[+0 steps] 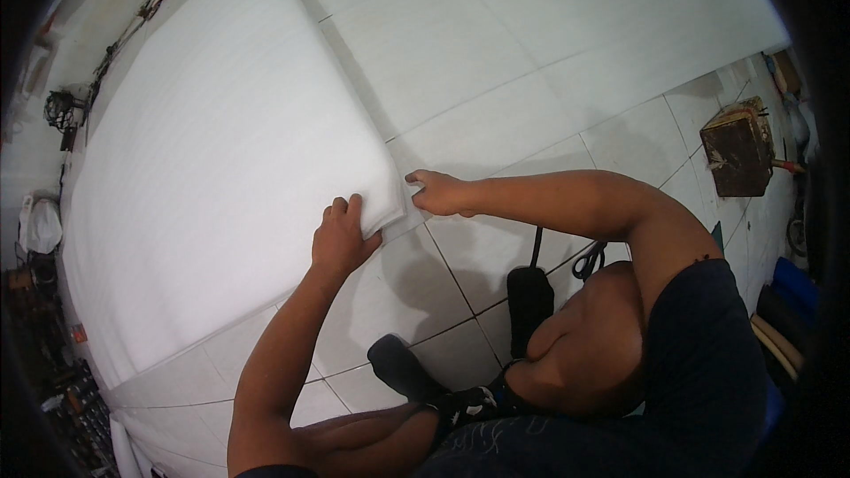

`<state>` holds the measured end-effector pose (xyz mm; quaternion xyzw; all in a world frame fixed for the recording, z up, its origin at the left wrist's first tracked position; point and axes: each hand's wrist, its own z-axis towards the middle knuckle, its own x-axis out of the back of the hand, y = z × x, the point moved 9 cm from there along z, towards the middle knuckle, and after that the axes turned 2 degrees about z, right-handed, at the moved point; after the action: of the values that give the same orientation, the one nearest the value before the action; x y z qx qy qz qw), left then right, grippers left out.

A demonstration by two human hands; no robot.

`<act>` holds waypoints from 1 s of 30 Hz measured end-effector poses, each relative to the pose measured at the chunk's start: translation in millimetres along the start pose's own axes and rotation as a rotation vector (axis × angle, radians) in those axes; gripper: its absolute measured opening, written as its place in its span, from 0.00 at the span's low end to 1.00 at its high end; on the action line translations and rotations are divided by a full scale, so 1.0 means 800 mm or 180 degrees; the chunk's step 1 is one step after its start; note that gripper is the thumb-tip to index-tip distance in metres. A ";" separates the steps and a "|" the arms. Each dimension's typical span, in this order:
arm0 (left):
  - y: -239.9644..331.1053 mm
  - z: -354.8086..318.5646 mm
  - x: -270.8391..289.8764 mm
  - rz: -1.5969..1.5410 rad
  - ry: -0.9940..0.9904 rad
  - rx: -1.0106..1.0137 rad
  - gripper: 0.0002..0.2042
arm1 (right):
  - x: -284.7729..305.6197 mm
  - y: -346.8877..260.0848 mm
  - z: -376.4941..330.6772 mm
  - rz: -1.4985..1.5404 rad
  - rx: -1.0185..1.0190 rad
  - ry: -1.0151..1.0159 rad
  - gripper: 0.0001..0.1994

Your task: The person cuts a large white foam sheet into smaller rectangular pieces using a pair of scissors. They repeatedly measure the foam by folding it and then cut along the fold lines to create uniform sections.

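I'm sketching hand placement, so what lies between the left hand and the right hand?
In the head view, a corner of the white sheeting lies between the left hand and the right hand.

A dark short-sleeved shirt [699, 381] and black footwear [531, 310] are worn.

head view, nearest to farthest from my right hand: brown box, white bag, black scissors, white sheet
From your right hand:
1. White sheet: corner just to its left
2. Black scissors: to its lower right
3. Brown box: farther right
4. White bag: far left
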<state>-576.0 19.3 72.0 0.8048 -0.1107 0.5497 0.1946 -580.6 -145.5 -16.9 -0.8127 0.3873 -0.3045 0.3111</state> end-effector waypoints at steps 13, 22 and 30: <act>0.006 -0.013 -0.003 0.0270 -0.0024 0.0210 0.42 | -0.009 -0.041 -0.009 0.2049 -0.0460 -0.0290 0.34; -0.005 -0.001 0.000 0.0031 0.0019 0.0050 0.35 | -0.014 0.003 -0.001 0.0566 -0.0554 -0.0471 0.37; -0.004 -0.001 -0.003 0.0088 0.0059 0.0014 0.37 | -0.019 0.002 0.003 0.1604 -0.0512 -0.0421 0.36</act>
<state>-576.6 22.5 69.5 0.7985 -0.1188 0.5601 0.1862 -587.2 -133.1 -23.8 -0.7308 0.5792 -0.1321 0.3362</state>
